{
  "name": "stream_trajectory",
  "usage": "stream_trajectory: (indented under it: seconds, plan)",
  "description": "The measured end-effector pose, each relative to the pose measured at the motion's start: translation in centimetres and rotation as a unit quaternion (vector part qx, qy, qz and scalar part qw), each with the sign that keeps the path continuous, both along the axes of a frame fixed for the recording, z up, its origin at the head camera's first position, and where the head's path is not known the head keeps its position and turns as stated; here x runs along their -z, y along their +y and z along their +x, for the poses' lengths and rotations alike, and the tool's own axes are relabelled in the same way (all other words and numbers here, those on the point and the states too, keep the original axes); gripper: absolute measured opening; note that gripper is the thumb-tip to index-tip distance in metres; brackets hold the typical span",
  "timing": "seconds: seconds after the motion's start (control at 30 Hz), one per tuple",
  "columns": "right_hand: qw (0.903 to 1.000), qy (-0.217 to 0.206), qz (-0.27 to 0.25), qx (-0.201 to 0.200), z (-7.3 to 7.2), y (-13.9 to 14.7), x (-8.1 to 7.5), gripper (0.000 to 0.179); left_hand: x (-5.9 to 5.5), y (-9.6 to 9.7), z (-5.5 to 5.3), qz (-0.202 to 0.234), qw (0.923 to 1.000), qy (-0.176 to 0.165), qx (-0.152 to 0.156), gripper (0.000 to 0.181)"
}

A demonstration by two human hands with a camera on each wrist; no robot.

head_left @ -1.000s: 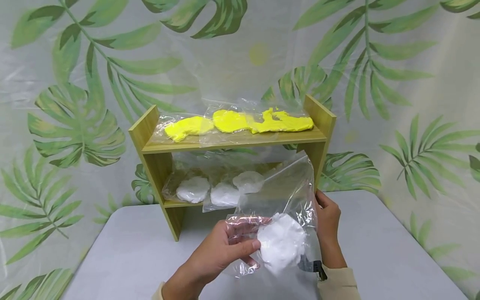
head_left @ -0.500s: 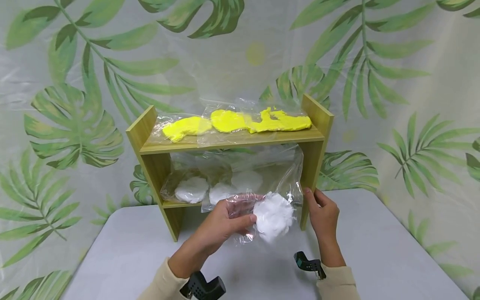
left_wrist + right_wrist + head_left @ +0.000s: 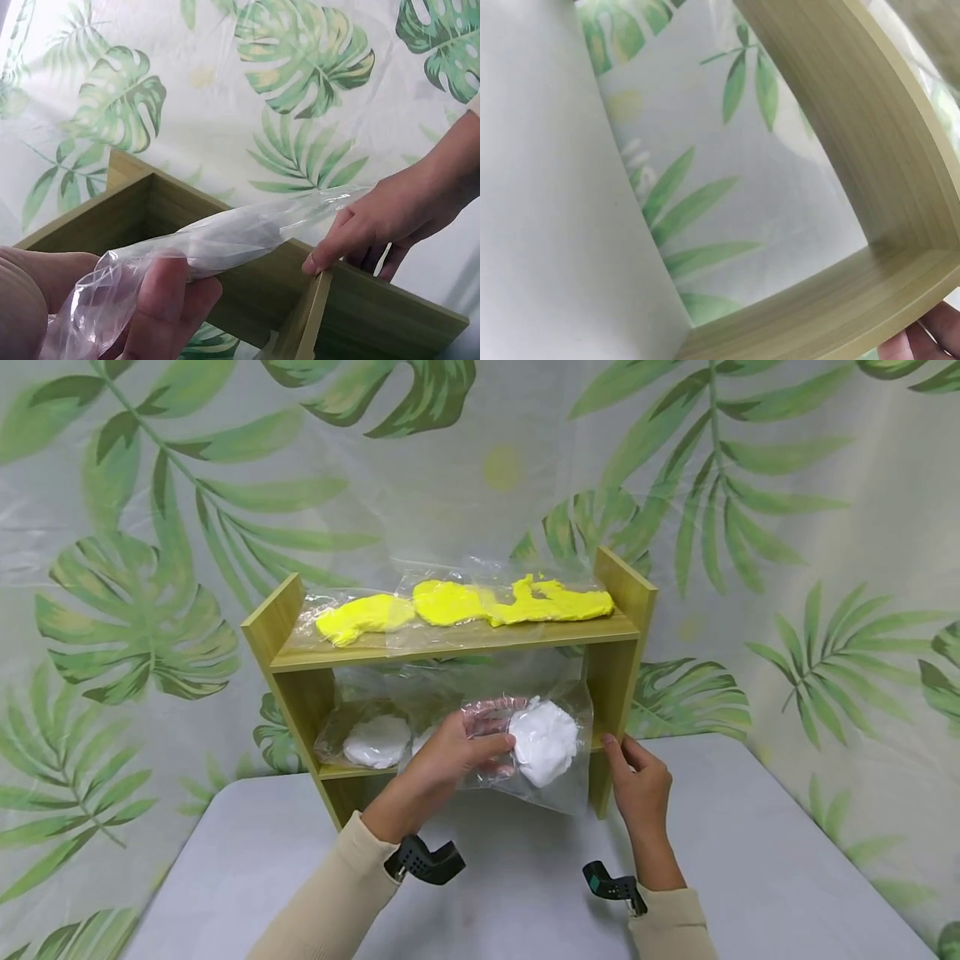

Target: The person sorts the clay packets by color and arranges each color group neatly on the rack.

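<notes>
My left hand (image 3: 450,752) pinches a clear plastic bag with a flattened white clay-like lump (image 3: 545,742) in it, thumb in front and fingers behind. The bag hangs before the lower level of a small two-level wooden shelf (image 3: 585,632); in the left wrist view the bag (image 3: 236,236) is seen edge-on. My right hand (image 3: 643,781) holds the front edge of the shelf's right side panel (image 3: 611,685), with the thumb on the edge in the left wrist view. Only fingertips (image 3: 922,341) of it show in the right wrist view.
Several bagged yellow lumps (image 3: 450,602) lie along the top board. A bagged white lump (image 3: 377,741) rests at the left of the lower board; others there are mostly hidden by my left hand. The shelf stands on a pale table (image 3: 750,827) before a leaf-patterned cloth (image 3: 465,510).
My left hand has moved the bagged white lump up and forward, towards the lower level of the shelf. The right hand has stayed at the right side panel.
</notes>
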State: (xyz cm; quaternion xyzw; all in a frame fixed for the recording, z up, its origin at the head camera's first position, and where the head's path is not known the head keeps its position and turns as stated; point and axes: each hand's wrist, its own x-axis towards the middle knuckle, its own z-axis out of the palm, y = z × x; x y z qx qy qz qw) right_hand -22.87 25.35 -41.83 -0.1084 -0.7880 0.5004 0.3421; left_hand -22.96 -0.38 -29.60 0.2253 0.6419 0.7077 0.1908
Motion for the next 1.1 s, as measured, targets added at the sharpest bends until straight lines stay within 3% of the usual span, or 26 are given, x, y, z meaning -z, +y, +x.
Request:
stream_trajectory:
  seconds: [0.27, 0.43, 0.6, 0.9, 1.1]
  plan:
    - [1.0, -0.002, 0.001, -0.002, 0.0, -0.2, 0.0, 0.04, -0.9, 1.6, -2.5, -0.018, 0.9996, -0.016, -0.011, 0.053]
    - [1.0, 0.005, 0.0, -0.001, 0.1, -0.2, -0.1, 0.039, -1.3, 2.6, -4.0, -0.047, 0.9984, -0.003, -0.031, 0.06]
    - [1.0, 0.003, -0.002, 0.002, 0.0, -0.2, -0.1, 0.039, -1.6, 3.3, -5.3, -0.047, 0.9982, -0.005, -0.038, 0.066]
    - [1.0, 0.001, -0.004, 0.006, 0.0, 0.0, 0.0, 0.04, -1.5, 4.9, -7.1, -0.057, 0.9965, -0.045, -0.042, 0.077]
    - [1.0, 0.003, -0.007, -0.001, 0.0, 0.0, 0.0, 0.041, -1.0, 5.4, -8.0, -0.066, 0.995, -0.05, -0.055, 0.08]
